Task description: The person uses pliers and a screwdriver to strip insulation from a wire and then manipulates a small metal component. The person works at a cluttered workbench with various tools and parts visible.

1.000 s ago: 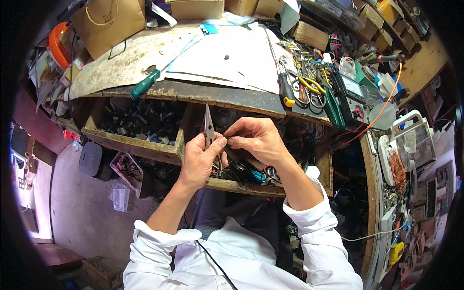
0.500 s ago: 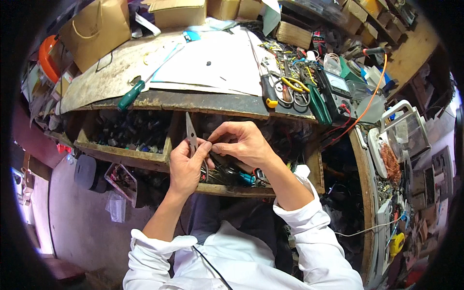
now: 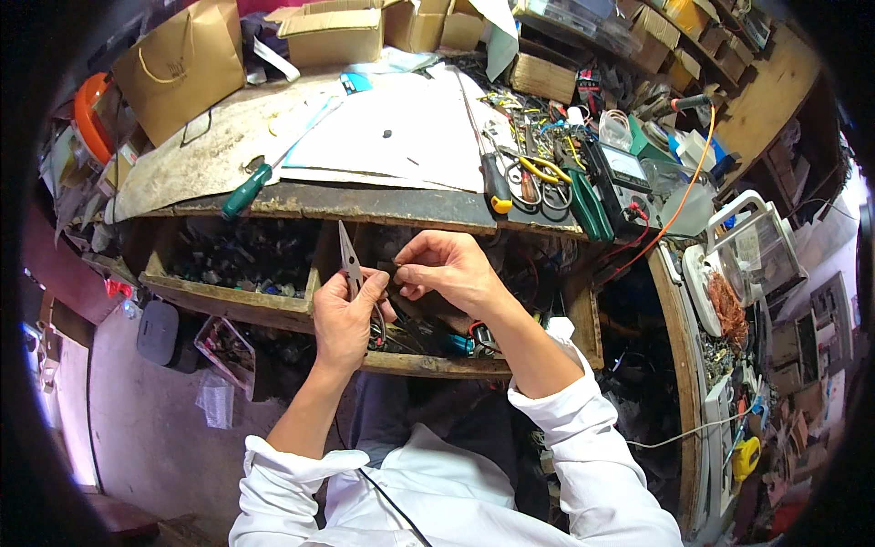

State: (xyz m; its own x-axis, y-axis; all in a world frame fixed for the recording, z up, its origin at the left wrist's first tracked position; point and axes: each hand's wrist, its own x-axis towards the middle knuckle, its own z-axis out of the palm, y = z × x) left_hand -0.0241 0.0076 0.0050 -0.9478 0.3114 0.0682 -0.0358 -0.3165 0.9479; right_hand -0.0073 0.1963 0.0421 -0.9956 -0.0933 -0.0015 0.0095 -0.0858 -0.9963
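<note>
Long-nose pliers [image 3: 351, 260] are wrapped in my left hand [image 3: 341, 321], their grey jaws pointing up and away from me. My right hand [image 3: 460, 273] is beside them, its thumb and index finger pinched together. Whatever sits between those fingertips is too small and dark to name. Both hands hover over an open wooden drawer [image 3: 437, 366] holding tools and wires, among them a blue-handled one. A second drawer compartment [image 3: 228, 292], full of small dark parts, is left of my left hand.
On the bench lie a white sheet [image 3: 355, 137], a green-handled screwdriver [image 3: 246, 191], a yellow-black screwdriver [image 3: 497, 187] and green-handled pliers [image 3: 591, 205]. A meter [image 3: 627, 166] with red leads stands at right. Cardboard boxes [image 3: 333, 36] line the back. A bin [image 3: 228, 351] is below left.
My hands have drawn a little apart; the fingertips met before and now have a gap between them. The pliers have shifted slightly left, with their tips leaning further left.
</note>
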